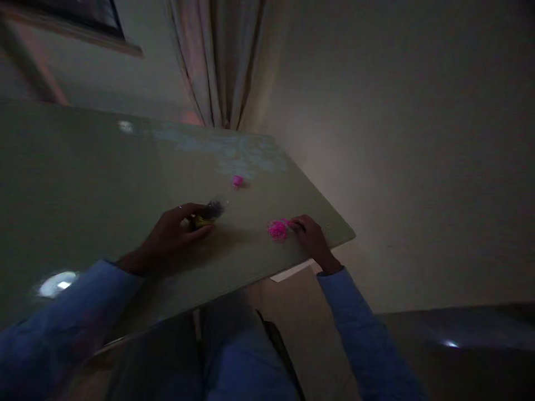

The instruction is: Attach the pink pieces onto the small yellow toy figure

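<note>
Blue sleeves (62, 317) fill the foreground as a seated person leans over a pale, glossy tabletop (104, 184) in a dim room, knees in blue trousers (238, 356) showing below its near edge. The left hand (175, 231) rests on the tabletop with fingers curled around a small yellow object (204, 221), thumb and fingertips closed on it; a dark, blurred tuft (215, 209) sits just beyond the fingertips, touching or nearly touching the yellow object, though the blur hides which. The right hand (311, 236) lies flat near the tabletop's right corner, its fingertips touching a bright pink clump (278, 229); whether the fingers pinch it or merely press against it cannot be told. A smaller pink clump (238, 180) sits alone farther back on the tabletop, well apart from both hands. Reflected light spots gleam on the surface at the left. Behind the tabletop hangs a pleated curtain (221, 61) against a plain wall (397, 139), with a dark framed window (83, 22) at upper left.
</note>
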### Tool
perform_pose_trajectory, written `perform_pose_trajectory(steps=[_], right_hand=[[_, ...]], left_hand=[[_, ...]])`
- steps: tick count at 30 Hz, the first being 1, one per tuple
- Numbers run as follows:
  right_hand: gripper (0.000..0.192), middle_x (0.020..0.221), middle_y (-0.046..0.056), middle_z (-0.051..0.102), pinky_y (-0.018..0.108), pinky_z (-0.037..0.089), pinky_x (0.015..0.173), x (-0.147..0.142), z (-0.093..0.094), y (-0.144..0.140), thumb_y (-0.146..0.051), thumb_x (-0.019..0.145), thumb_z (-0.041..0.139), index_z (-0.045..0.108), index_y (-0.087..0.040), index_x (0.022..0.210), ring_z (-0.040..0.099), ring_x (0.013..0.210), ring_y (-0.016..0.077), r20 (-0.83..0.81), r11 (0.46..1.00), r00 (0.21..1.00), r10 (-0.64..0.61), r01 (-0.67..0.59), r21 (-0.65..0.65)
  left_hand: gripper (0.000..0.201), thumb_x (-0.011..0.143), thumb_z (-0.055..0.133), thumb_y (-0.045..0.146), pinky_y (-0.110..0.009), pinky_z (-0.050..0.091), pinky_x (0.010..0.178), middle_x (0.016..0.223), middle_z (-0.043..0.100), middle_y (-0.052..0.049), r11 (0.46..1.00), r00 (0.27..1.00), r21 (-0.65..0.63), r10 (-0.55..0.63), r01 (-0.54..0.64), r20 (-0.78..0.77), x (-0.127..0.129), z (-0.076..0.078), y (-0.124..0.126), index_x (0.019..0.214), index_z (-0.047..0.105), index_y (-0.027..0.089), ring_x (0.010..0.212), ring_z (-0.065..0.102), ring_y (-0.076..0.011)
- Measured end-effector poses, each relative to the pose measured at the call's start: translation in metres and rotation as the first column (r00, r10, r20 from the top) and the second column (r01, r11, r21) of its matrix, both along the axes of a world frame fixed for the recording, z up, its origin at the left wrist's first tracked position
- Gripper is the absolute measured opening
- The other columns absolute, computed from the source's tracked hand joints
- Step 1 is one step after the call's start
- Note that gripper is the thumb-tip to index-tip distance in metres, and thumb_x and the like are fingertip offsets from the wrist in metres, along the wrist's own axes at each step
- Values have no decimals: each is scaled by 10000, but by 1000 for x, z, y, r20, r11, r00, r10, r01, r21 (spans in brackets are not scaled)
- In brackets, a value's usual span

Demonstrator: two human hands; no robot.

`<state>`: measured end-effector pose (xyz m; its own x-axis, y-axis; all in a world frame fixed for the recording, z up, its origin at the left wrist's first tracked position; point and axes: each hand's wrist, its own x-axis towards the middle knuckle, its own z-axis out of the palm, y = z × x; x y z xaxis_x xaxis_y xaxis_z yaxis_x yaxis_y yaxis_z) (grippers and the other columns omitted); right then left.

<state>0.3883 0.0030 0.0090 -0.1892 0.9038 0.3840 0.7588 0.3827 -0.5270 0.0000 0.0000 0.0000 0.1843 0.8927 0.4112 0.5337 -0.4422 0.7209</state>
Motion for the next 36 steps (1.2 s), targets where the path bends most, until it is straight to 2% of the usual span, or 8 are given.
perform_pose_trajectory(steps=[5, 14, 23, 28, 36], right_hand=[[191, 881, 79, 681, 330, 487, 816, -2, 9, 0, -326, 957, 592, 695, -195, 863, 620, 852, 216, -11, 999, 1000, 21, -20, 28], [322, 853, 61, 641, 314, 475, 756, -27, 34, -6, -452, 1033, 555, 681, -196, 884, 601, 807, 198, -11, 977, 995, 100, -96, 192], [176, 821, 36, 626, 279, 448, 723, -80, 73, -8, -282, 1031, 595, 663, -182, 904, 587, 789, 169, 6, 906, 945, 328, -317, 279], [178, 860, 49, 642, 282, 457, 730, -105, 87, -6, -296, 1033, 592, 658, -182, 914, 601, 818, 172, 35, 874, 906, 422, -417, 250], [262, 860, 56, 623, 297, 460, 747, -121, 89, 2, -364, 1049, 553, 669, -177, 908, 599, 814, 178, 140, 850, 859, 493, -510, 135]], left_hand=[[506, 797, 688, 565, -389, 581, 842, 1083, 761, -106, 999, 999, 20, -27, 27, -27, 1, 3, -1, 1121, 701, 178, 944, 725, -277], [494, 838, 672, 558, -375, 566, 802, 1065, 758, -121, 993, 995, 92, -61, 67, -74, 4, 0, 1, 1121, 701, 155, 909, 724, -266], [440, 874, 676, 488, -348, 549, 827, 1075, 746, -110, 981, 985, 123, -136, 149, -103, 7, 2, -1, 1158, 674, 152, 931, 713, -236], [412, 886, 671, 439, -365, 539, 829, 1083, 738, -119, 976, 981, 140, -147, 164, -127, 8, 5, -1, 1169, 670, 140, 943, 708, -247], [391, 867, 688, 401, -359, 525, 825, 1058, 729, -117, 972, 974, 132, -175, 194, -142, 10, 10, -2, 1165, 679, 148, 945, 687, -250]])
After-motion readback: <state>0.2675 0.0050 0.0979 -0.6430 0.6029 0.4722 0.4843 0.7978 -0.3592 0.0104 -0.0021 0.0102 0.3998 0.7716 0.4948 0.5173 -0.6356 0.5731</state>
